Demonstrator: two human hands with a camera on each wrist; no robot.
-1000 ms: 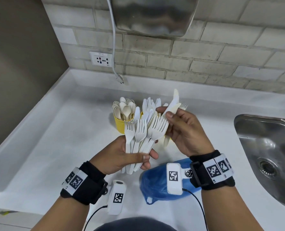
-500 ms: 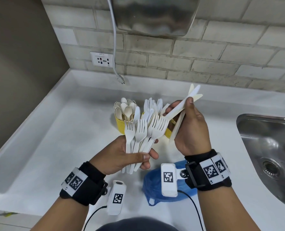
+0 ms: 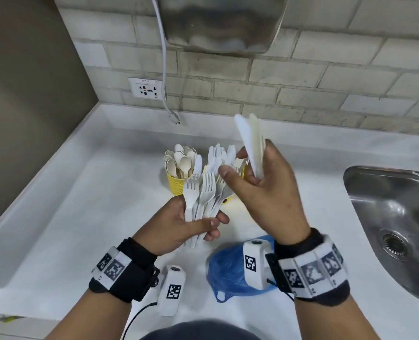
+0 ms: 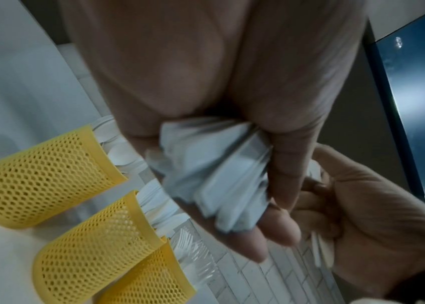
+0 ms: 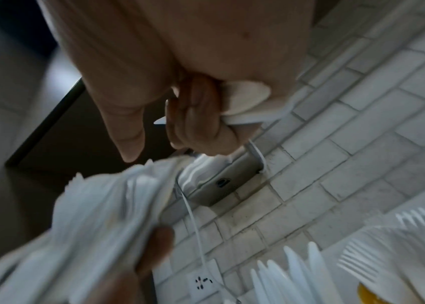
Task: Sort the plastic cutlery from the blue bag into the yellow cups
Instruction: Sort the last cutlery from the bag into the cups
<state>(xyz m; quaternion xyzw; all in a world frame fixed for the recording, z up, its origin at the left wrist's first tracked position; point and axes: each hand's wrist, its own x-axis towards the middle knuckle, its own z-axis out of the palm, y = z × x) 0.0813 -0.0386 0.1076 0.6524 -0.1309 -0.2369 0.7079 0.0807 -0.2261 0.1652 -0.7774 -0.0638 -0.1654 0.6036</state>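
Gripping a fanned bundle of white forks [image 3: 203,200] by the handles, your left hand [image 3: 179,227] sits above the white counter [image 3: 81,217] in the head view, fingers and thumb curled round the bundle, tines pointing up. Your right hand [image 3: 265,192] is raised just right of it, palm toward you, pinching a few knives [image 3: 251,143] upright between curled fingers, with thumb and forefinger extended toward the forks. Beyond both hands stand the yellow cups [image 3: 176,185]; the left one holds spoons, the next holds knives. The blue bag [image 3: 228,273] lies crumpled on the near counter, under your right wrist. A steel sink [image 3: 387,217] is at the right.

From the left wrist view, your left hand [image 4: 219,102] clamps the fork handle ends [image 4: 214,174]; your right hand [image 4: 362,216] is close at the right. Three mesh cups [image 4: 37,181] stand in a row at the left, the third holding forks.

From the right wrist view, your right hand [image 5: 180,72] has its fingers folded over the knife ends [image 5: 245,100]. The fork bundle [image 5: 97,226] shows blurred at lower left.
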